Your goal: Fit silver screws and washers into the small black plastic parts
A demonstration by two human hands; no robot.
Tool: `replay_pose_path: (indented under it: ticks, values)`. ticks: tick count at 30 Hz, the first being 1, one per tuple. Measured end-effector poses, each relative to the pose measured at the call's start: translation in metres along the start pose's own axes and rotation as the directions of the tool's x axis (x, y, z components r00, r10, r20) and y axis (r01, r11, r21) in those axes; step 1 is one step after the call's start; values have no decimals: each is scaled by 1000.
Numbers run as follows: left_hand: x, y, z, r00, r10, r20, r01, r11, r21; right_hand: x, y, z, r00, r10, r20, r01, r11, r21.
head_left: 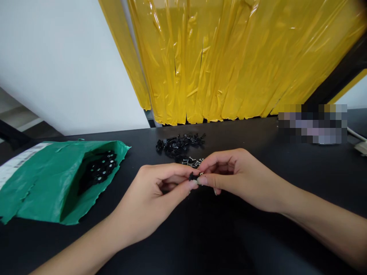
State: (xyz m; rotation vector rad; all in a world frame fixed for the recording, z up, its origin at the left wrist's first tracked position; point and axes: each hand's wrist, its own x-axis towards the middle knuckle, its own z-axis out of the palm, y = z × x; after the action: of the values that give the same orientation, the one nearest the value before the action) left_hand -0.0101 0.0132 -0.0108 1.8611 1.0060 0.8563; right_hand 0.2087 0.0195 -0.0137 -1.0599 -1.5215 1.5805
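My left hand [156, 191] and my right hand [229, 173] meet fingertip to fingertip over the black table [200, 236]. Between their thumbs and forefingers they pinch a small black part [192, 176]; a bit of pale metal shows at the right fingertips. Just behind the hands lies a little cluster of small parts with silvery legs [192, 162]. Farther back sits a heap of small black parts [179, 144]. At the left lies a torn-open green bag [43, 187] with several black parts [99, 170] inside its mouth.
Yellow plastic sheeting [229, 61] hangs behind the table's far edge, beside a white wall [57, 65]. A blurred object [312, 123] lies at the back right, with a white cable [357, 134] and connector near the right edge.
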Motion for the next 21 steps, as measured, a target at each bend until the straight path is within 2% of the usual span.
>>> replay_pose_path:
  ticks: [7, 10, 15, 21]
  values:
    - [1, 1, 2, 999, -19, -44, 16, 998, -66, 1, 4, -1, 999, -31, 19, 30, 998, 51]
    - [0, 1, 1, 997, 9, -80, -12, 999, -38, 0, 2, -1, 999, -27, 33, 26, 999, 28]
    - [-1, -1, -2, 977, 160, -137, -140, 980, 144, -1, -2, 0, 999, -7, 35, 8, 999, -32]
    - [-3, -4, -5, 920, 348, -179, -267, 892, 364, -2, -1, -1, 1000, -8, 21, 9, 997, -74]
